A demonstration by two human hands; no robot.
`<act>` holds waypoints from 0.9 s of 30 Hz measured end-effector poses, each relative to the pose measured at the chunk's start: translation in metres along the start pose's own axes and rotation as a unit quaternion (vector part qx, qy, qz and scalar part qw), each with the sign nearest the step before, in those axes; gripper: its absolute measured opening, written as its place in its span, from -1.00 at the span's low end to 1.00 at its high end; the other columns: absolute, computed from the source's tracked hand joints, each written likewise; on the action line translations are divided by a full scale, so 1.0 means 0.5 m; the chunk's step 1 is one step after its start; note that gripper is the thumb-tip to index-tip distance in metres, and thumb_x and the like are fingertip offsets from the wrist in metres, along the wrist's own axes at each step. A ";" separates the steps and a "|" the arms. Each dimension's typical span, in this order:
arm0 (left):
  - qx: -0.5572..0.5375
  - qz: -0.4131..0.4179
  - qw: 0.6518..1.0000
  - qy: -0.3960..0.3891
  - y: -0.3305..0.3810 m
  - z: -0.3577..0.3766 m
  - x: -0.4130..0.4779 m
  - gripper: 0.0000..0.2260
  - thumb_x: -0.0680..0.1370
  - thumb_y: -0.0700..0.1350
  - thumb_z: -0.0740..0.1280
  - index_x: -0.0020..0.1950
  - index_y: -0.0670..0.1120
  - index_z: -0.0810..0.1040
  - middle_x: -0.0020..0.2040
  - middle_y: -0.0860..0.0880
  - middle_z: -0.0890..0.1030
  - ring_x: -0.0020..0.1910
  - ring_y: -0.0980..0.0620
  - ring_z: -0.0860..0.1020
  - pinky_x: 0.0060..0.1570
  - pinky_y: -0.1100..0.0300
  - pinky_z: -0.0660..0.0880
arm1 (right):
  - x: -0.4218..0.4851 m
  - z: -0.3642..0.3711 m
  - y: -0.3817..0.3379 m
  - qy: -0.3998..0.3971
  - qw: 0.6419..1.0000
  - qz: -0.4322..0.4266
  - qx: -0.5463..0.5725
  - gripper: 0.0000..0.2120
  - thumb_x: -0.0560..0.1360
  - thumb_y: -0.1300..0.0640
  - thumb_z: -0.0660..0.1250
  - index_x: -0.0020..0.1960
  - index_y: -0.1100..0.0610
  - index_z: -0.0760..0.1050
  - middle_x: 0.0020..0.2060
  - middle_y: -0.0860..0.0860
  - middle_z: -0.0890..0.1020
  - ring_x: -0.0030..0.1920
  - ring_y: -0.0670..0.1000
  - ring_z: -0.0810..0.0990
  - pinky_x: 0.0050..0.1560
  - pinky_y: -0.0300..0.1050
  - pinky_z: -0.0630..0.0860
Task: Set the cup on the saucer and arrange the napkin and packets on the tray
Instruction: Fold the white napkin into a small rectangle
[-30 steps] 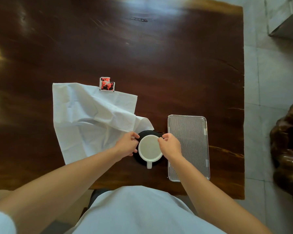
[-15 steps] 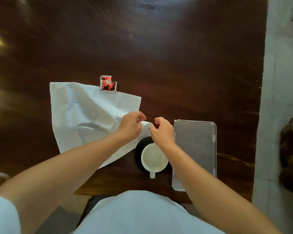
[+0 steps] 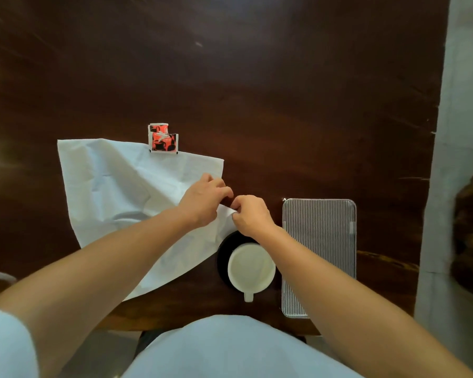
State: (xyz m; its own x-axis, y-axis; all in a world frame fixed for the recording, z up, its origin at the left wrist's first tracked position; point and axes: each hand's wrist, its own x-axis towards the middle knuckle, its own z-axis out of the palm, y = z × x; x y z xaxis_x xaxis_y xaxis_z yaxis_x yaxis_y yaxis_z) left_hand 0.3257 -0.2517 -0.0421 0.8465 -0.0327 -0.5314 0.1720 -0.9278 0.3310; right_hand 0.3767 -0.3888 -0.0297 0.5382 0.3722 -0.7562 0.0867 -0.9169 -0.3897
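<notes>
Across the dark, glossy wooden table [image 3: 257, 91], with pale floor tiles [image 3: 464, 132] along its right edge, your items sit near the front. Your white cup [image 3: 251, 268] stands upright on the round black saucer [image 3: 222, 261], handle toward you. Just right of it lies the rectangular ribbed tray [image 3: 322, 236], rounded at the corners. Your creased white napkin [image 3: 115, 186] spreads to the left, touching the saucer. Two red-printed packets [image 3: 163, 139] rest at its far edge. Your left hand [image 3: 202, 200] and right hand [image 3: 250, 214] both pinch the napkin's right corner, fingers closed on the cloth.
</notes>
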 end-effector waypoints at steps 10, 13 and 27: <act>0.203 -0.068 0.975 -0.065 -0.027 -0.036 -0.086 -0.72 0.55 0.01 0.32 0.26 0.15 0.56 0.22 -0.08 0.46 0.25 -0.17 0.37 0.05 0.07 0.40 | -0.079 -0.010 -0.056 0.076 0.982 -0.141 0.099 -0.67 0.57 0.31 0.18 0.02 0.05 0.70 -0.09 0.02 0.47 -0.05 0.03 0.49 -0.11 -0.15 0.38; 0.227 -0.112 0.967 -0.035 -0.048 -0.058 -0.135 -0.76 0.54 0.01 0.33 0.20 0.07 0.57 0.19 -0.07 0.47 0.26 -0.17 0.37 0.05 0.06 0.44 | -0.107 -0.004 -0.072 0.112 0.974 -0.150 0.128 -0.69 0.58 0.32 0.22 -0.04 0.05 0.71 -0.11 -0.02 0.46 -0.08 -0.04 0.46 -0.16 -0.24 0.39; 0.168 -0.197 0.954 0.149 -0.178 -0.129 -0.363 -0.72 0.64 0.02 0.21 0.15 -0.09 0.63 0.13 -0.07 0.60 0.15 -0.15 0.45 -0.03 0.03 0.54 | -0.229 0.032 -0.160 0.219 0.946 -0.112 0.210 -0.77 0.66 0.17 0.11 0.06 0.15 0.54 -0.13 -0.01 0.58 -0.12 -0.05 0.52 -0.25 -0.26 0.41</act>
State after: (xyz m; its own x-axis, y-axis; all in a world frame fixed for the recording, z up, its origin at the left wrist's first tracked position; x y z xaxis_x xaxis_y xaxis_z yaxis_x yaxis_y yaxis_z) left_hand 0.1893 -0.1392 0.0752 0.8636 0.4037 -0.3020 0.3773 -0.9148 -0.1441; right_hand 0.2946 -0.3557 0.0795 0.8497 0.3711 -0.3745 -0.0512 -0.6489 -0.7591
